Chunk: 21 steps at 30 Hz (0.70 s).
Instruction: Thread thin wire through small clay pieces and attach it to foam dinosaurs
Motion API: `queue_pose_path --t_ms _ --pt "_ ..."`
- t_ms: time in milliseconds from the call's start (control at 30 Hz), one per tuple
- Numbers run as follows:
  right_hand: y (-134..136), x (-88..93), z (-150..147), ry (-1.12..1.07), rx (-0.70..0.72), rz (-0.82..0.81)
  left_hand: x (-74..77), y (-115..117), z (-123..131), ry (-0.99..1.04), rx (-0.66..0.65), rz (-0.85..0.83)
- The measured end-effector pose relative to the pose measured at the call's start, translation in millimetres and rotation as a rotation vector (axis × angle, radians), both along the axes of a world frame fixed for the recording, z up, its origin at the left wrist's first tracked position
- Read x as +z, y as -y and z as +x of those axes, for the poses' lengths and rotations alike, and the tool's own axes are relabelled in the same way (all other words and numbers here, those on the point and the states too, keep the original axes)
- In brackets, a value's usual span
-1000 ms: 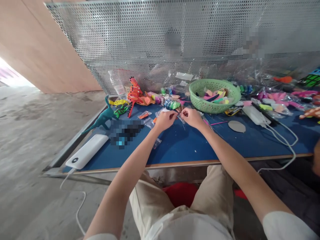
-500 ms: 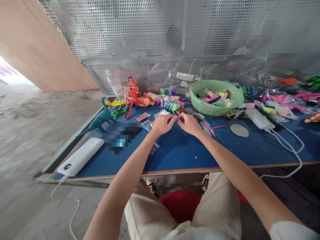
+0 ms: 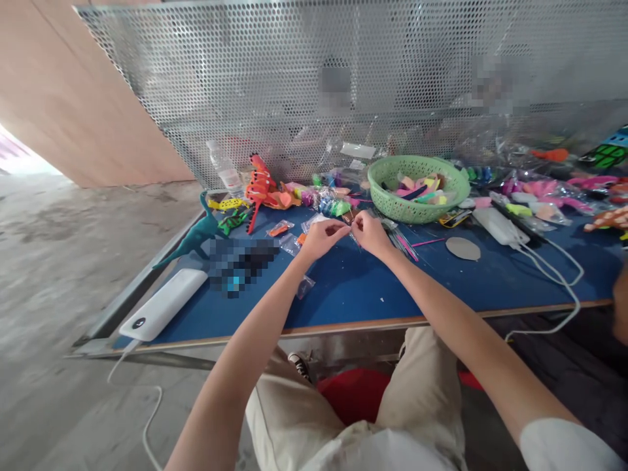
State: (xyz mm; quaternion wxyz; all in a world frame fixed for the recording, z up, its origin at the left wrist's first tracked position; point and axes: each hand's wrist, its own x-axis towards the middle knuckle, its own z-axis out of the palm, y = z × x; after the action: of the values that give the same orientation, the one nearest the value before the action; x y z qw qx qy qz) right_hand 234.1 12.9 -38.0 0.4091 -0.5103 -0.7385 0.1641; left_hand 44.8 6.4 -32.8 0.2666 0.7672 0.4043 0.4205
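Observation:
My left hand (image 3: 324, 238) and my right hand (image 3: 369, 231) meet above the blue tabletop (image 3: 353, 288), fingertips almost touching. Both are closed in a pinch; what lies between the fingers is too small to make out. Just beyond them are a brown piece (image 3: 350, 214) and colourful soft pieces in transparent wrap (image 3: 333, 203). Small transparent bags with orange pieces (image 3: 280, 228) lie left of my left hand. Beside my right hand are thin pink and pale sticks (image 3: 406, 245).
A green basket (image 3: 417, 212) of colourful pieces stands behind my right hand. Toy dinosaurs, one orange (image 3: 262, 186) and one teal (image 3: 196, 229), stand at left near a white power bank (image 3: 164, 306). Another power bank (image 3: 498, 226) with cables lies right. Perforated metal (image 3: 275, 78) rises behind.
The view has shifted slightly, so the things on the right sit further left. My hands stay together, with the right fingertips slightly higher and closer to the left ones.

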Motion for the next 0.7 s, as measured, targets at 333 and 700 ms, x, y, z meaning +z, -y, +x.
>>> queue_pose_path --t_ms 333,700 --pt "0 1.2 -10 -0.476 0.362 -0.256 7.9 -9 -12 0.115 0.088 -0.104" --pt "-9 1.5 -8 -0.537 0.427 -0.196 4.1 -14 -7 0.265 0.071 -0.108"
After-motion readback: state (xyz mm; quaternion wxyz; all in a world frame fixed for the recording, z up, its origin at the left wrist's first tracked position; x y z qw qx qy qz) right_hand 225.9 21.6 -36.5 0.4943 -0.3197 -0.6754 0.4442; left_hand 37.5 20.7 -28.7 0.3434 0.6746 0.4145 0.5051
